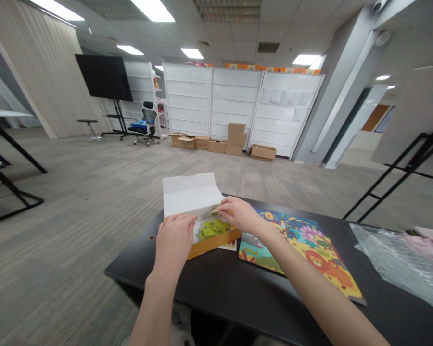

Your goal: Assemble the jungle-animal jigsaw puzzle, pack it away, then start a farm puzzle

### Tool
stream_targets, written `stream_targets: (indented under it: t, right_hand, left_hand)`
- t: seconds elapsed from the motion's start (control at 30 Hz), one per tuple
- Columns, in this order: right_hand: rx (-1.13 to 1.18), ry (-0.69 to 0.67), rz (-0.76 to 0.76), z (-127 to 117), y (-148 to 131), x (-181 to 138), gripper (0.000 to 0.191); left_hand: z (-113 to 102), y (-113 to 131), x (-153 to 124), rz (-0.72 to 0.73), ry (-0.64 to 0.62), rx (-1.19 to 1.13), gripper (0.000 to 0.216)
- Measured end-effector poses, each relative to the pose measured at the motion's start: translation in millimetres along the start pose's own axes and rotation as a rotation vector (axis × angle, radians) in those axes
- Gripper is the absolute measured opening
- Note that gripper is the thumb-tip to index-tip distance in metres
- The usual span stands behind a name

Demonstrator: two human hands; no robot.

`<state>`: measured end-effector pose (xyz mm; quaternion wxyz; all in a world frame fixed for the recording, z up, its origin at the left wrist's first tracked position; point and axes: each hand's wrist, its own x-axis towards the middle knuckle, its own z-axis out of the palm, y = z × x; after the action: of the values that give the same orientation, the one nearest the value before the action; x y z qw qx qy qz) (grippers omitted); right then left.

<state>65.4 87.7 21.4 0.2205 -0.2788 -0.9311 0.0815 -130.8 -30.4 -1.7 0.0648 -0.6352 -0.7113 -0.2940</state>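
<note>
A yellow cardboard box with its white lid raised stands on the black table. Inside it lies a pile of green puzzle pieces. My left hand is closed over the box's left end, thumb hidden; a small pale edge shows at its fingertips, too small to identify. Above the box's right end, my right hand pinches a small greenish puzzle piece. Beneath my right forearm lies a colourful animal picture puzzle, flat on the table and partly covered by the arm.
Part of a printed sheet pokes out beside the box. Clear plastic wrapping lies on the right of the black table. Beyond are a whiteboard stand, cardboard boxes, an office chair and a screen.
</note>
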Motion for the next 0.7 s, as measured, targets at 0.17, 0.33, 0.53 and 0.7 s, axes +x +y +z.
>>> stream_targets:
  t: [0.17,0.33,0.53,0.7]
  right_hand:
    - [0.065,-0.237,-0.101,-23.8,1.4,-3.8,0.024]
    - [-0.065,-0.029,0.192,-79.6,29.4,-18.2,0.021]
    - [-0.111,-0.270,0.527,-95.8,80.7,-60.5,0.021]
    - [-0.152,-0.292,0.654,-79.8,102.9,-110.3,0.029]
  left_hand:
    - [1.8,2.3,-1.7,0.087,-0.209,0.037,0.034]
    - [2.7,-5.2,-0.7,0.106,-0.140,-0.067,0.036]
    - [4.9,-17.8,-1.0,-0.031,-0.063,-0.033,0.029]
    - [8.2,-14.5,0.2,-0.091,-0.114,-0.100,0.031]
